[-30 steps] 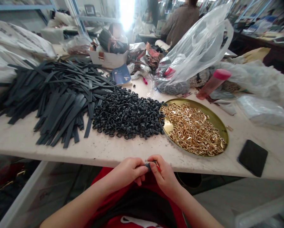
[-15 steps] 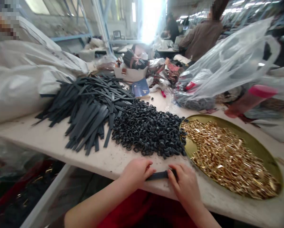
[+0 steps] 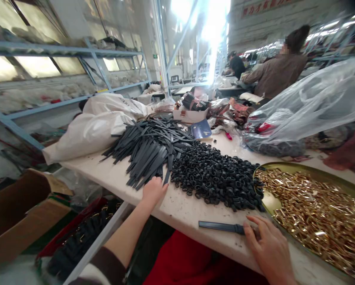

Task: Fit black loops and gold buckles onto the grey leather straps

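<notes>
My right hand [image 3: 268, 246] rests near the table's front edge, thumb and fingers closed on one end of a black strap [image 3: 220, 226]. The strap lies flat and points left, with a small dark loop around it beside my fingertips. Whatever is under those fingers is hidden. My left hand [image 3: 154, 191] is at the front of a pile of black straps [image 3: 147, 158], its fingers curled. One loose strap end [image 3: 167, 177] meets its thumb, but what the fingers hold cannot be made out. Between the hands, farther back, lies a heap of small black loops [image 3: 213, 174].
A round gold tray [image 3: 274, 206] of gold metal fittings [image 3: 316, 221] stands at the right. White sacks [image 3: 88, 130] lie left and a clear plastic bag [image 3: 308, 107] behind. Below the table's left edge are a cardboard box [image 3: 19, 213] and a red-rimmed bin [image 3: 73, 221]. People are beyond.
My left hand has let go of the strap and moved left to the strap pile. My right hand keeps the strap at the table edge. The view has swung left and up.
</notes>
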A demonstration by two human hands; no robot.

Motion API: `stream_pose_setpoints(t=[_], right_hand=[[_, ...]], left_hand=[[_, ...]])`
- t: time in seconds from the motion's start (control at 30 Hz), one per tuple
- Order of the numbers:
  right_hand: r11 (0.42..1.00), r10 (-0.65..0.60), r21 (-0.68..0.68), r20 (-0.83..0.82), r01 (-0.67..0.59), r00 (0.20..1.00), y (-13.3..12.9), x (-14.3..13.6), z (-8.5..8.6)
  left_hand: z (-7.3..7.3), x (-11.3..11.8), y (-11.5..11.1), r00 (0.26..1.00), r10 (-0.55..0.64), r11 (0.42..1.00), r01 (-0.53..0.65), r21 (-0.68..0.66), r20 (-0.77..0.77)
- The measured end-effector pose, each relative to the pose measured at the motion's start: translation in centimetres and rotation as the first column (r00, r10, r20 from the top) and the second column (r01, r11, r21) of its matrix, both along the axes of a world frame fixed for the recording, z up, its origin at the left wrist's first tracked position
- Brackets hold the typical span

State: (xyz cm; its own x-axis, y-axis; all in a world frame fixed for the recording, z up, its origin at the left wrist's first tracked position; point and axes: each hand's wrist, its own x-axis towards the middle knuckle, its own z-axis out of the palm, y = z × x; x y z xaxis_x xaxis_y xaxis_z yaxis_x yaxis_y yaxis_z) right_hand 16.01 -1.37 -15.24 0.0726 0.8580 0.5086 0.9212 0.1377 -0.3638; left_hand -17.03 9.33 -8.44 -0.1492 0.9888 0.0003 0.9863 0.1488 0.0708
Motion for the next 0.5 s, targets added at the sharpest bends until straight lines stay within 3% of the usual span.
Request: stream_pose_setpoints(t=[0.2,0.33,0.43,0.5], right_hand=[[0.994,0.013,0.110,-0.063,-0.006,0.998,-1.4,0.7,0.2],[0.989,0.085,0.131,-0.161,-0.065,0.983,-3.7,-1.1,1.0],[0.972,0.180,-0.062,-0.421,-0.227,0.889,-5.1,-4.2,2.8],[0.863,0.160,-0.262,-0.669,-0.432,0.726,-5.4,-6.1,4.4]], left_hand=[[0.8,-0.6,-0.8,0.988,0.068,0.990,-0.049,-0.135,0.138],[1.3,-1.2,-5.2,0.943,0.056,0.981,0.010,-0.196,0.329],[1.6,0.4,-10.4,0.858,0.006,0.966,0.127,-0.224,0.514],[2.0,2.1,-14.0,0.762,-0.024,0.938,0.241,-0.249,0.647]])
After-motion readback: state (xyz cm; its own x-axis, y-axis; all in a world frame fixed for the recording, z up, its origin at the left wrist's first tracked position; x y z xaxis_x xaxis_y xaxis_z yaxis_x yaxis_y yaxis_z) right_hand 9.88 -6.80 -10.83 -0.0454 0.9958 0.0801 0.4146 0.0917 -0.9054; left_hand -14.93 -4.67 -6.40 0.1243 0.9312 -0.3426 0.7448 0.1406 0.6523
